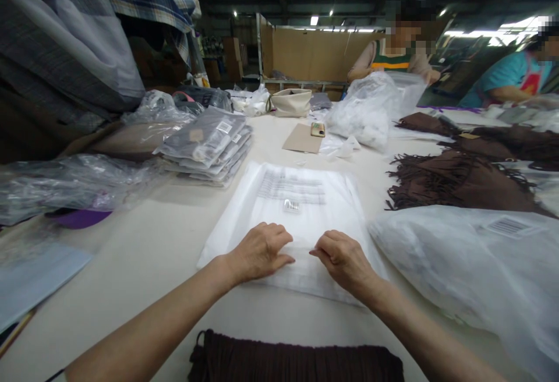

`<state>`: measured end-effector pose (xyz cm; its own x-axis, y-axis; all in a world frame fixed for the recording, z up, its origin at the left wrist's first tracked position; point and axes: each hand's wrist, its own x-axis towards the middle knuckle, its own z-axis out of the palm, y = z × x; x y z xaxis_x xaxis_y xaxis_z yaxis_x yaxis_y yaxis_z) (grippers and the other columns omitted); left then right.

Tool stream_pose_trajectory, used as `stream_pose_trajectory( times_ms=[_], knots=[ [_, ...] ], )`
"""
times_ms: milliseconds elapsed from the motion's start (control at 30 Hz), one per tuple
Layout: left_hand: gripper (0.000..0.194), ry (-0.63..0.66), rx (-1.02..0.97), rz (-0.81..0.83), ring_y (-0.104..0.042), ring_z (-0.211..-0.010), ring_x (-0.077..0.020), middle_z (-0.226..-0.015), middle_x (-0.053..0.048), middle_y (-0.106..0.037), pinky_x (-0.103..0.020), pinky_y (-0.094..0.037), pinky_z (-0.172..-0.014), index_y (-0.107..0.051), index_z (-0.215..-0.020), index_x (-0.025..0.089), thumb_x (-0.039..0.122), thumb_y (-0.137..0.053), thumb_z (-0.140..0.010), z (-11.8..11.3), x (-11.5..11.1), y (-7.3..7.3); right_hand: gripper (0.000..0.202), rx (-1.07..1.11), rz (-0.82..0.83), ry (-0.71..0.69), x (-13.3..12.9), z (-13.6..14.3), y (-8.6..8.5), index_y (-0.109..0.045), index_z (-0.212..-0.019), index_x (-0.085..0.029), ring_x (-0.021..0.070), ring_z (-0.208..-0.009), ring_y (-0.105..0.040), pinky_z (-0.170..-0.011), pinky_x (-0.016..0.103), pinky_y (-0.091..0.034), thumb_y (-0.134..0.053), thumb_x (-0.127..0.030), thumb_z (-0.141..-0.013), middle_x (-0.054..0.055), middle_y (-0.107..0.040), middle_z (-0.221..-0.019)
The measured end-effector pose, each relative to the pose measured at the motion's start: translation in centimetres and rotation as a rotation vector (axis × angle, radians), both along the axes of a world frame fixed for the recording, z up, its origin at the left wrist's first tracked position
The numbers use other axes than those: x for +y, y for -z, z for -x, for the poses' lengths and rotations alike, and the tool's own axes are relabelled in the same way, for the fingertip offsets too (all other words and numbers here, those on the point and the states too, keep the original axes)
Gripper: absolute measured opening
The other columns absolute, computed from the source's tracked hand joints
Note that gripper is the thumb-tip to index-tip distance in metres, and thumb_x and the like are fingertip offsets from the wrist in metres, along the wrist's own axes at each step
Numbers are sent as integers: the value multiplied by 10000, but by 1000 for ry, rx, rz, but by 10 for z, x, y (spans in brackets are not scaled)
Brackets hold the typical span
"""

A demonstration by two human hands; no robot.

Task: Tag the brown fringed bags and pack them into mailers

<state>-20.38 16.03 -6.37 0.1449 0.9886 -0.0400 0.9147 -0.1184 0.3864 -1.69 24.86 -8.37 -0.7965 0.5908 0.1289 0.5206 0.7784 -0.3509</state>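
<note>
Head view of a packing tabletop (144,254). A stack of clear plastic bags (297,207) lies flat at centre, just ahead of the person; the film is milky white, roughly rectangular, printed with several lines of grey text in its upper half and bearing a small barcode label below them. How many bags make up the stack cannot be told. Two hands rest on its near edge, palms down and close together but apart: the left hand (261,251) with fingers curled and tips pressed to the film, the right hand (343,257) likewise curled, its fingertips pinching the plastic. A dark brown fringed garment (297,361) lies at the near rim of the tabletop, between the forearms. More brown fringed pieces (458,178), at least two, lie to the right, well apart from the hands. One large filled plastic bag (471,265) with a barcode label sits just beside the stack on the right. To the left, one pile of bagged grey garments (209,143), about five deep. Beyond centre: one brown card (301,137), one phone (318,130), one cream handbag (290,102). Two other people work at the far right
</note>
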Motion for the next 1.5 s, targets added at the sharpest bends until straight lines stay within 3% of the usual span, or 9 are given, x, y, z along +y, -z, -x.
stream_pose_trajectory(
  times_ms=[33, 100, 267, 400, 500, 600, 767, 1067, 1500],
  knots=[
    [102, -13, 13, 9, -583, -869, -232, -891, -87, -653, -362, -421, -813, -640, -860, 120, 207, -623, -809, -2, -1, 1, 181, 6, 21, 13, -1, -1, -2, -540, -626, -174, 154, -684, -507, -640, 269, -344, -612, -156, -791, 23, -560, -680],
    [140, -71, 1, 32, -592, -791, -210, -797, -70, -657, -335, -424, -762, -645, -737, 127, 135, -550, -841, -4, 0, 2, 206, 15, 77, 43, -3, -4, -5, -512, -609, -181, 130, -637, -488, -598, 249, -328, -656, -152, -752, -7, -538, -658],
    [157, -211, -122, 114, -561, -618, -130, -620, 21, -614, -225, -390, -595, -615, -592, 160, 133, -683, -731, -7, 1, -5, 233, 29, 261, 66, -11, -11, -12, -538, -638, -189, 105, -574, -475, -523, 225, -314, -732, -307, -691, -41, -548, -627],
    [221, -258, -209, 176, -497, -535, -103, -493, 69, -502, -206, -341, -526, -568, -518, 163, 135, -746, -646, -11, -4, -12, 170, 60, 376, 36, -15, -12, -16, -630, -723, -203, 123, -657, -546, -590, 234, -380, -611, -357, -793, -10, -629, -710],
    [242, -273, -251, 200, -460, -517, -94, -473, 84, -455, -208, -322, -519, -546, -501, 161, 128, -752, -622, -13, -8, -14, 288, 75, 399, 34, -20, -13, -18, -623, -647, -189, 134, -640, -536, -598, 256, -371, -506, -350, -856, 7, -617, -661],
    [245, -283, -277, 216, -449, -515, -94, -471, 88, -448, -213, -308, -519, -533, -496, 161, 118, -746, -611, -13, -12, -14, 253, 87, 422, -15, -28, -14, -21, -660, -742, -195, 137, -668, -539, -620, 258, -373, -545, -404, -827, 16, -622, -732],
    [255, -284, -299, 228, -434, -516, -91, -479, 90, -445, -214, -297, -518, -516, -493, 160, 113, -740, -605, -14, -17, -15, 165, 94, 469, -8, -37, -10, -18, -673, -709, -185, 148, -693, -524, -664, 281, -352, -543, -254, -784, 34, -611, -741],
    [259, -240, -291, 251, -458, -556, -104, -500, 80, -452, -220, -298, -538, -521, -503, 158, 102, -755, -600, -15, -25, -13, 271, 87, 849, 25, -32, -9, -14, -588, -586, -155, 104, -562, -410, -562, 243, -337, -508, -365, -737, -29, -473, -540],
    [256, -193, -248, 271, -464, -562, -103, -516, 76, -470, -215, -295, -541, -520, -518, 160, 113, -746, -628, -17, -27, -11, 214, -73, 801, -69, -29, -13, -25, -653, -679, -139, 108, -593, -434, -563, 225, -349, -454, -218, -681, -8, -522, -611]
  ],
)
